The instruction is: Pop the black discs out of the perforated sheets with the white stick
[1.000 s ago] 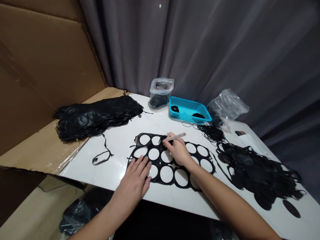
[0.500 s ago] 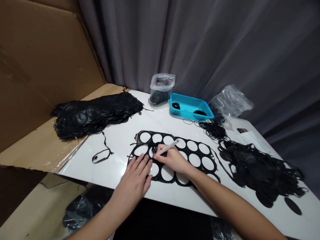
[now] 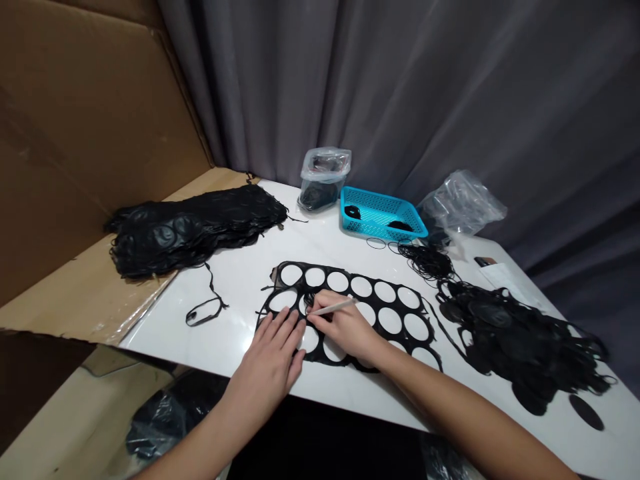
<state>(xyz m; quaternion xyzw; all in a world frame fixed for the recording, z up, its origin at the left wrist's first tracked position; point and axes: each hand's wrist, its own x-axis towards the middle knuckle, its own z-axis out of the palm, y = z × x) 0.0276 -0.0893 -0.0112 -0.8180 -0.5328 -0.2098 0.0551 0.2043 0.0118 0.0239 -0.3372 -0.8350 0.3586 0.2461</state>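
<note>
A thin black sheet (image 3: 347, 301) with rows of round holes lies flat on the white table. My left hand (image 3: 275, 345) rests palm down on its near left part, fingers stretched out. My right hand (image 3: 345, 321) pinches a slim white pen-like tool (image 3: 336, 307), its tip at a hole in the middle row close to my left fingertips. Some thin black rings (image 3: 309, 299) show beside my right fingers; whether the fingers hold them too I cannot tell. The tool's tip is hidden by the fingers.
A stack of black sheets (image 3: 195, 230) lies back left by a cardboard box (image 3: 90, 120). Behind stand a clear bag (image 3: 325, 177) and a blue basket (image 3: 385, 232) with black rings. Thin rings (image 3: 433, 261) and a heap of black scraps (image 3: 520, 340) lie to the right.
The white tool in my right hand has tilted lower, its back end dropping toward the sheet. My right hand has turned slightly; my left hand has barely moved.
</note>
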